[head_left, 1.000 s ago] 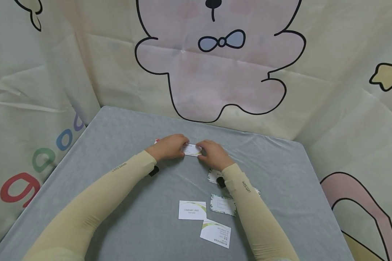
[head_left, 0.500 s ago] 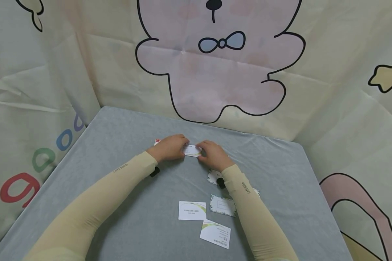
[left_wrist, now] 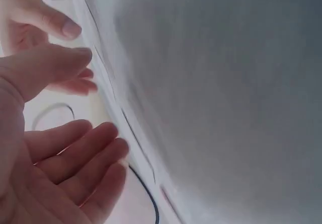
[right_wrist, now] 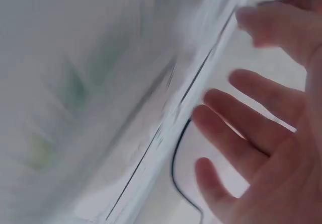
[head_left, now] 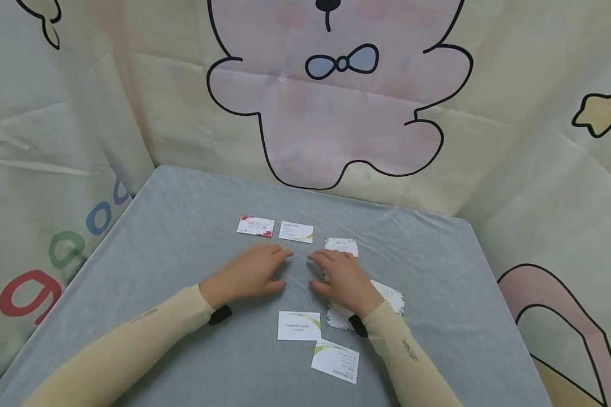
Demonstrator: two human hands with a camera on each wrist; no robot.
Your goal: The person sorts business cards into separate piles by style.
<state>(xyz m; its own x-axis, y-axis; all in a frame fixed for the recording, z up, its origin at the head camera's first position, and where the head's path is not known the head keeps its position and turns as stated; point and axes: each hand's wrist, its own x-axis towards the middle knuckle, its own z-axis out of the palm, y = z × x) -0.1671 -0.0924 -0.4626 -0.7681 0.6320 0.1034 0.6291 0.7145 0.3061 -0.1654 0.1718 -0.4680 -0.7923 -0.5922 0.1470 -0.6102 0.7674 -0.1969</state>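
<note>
In the head view a white card with a yellow-green curve [head_left: 296, 232] lies flat near the far side of the table, beside a white card with red flowers [head_left: 255, 226]. My left hand [head_left: 249, 271] is just nearer to me than these two, its fingers loosely extended and holding nothing. Opposite it, my right hand [head_left: 345, 278] hovers with parted fingers over leaf-bordered cards, hiding parts of them. Both wrist views show bare palms, the left hand [left_wrist: 65, 148] and the right hand [right_wrist: 261, 128], with nothing between the fingers.
Toward the front lie a COMPANY LOGO card [head_left: 298, 326] and a second curve-patterned card [head_left: 336, 362], close together. Leaf-bordered cards [head_left: 390, 295] lie around the right forearm, one white card [head_left: 341, 245] beyond the right hand. Grey cloth covers the table [head_left: 209, 198]; a printed curtain hangs behind.
Both hands have let go of the curve-patterned card at the far side and drawn back toward me. That card and the red-flowered one are now fully uncovered.
</note>
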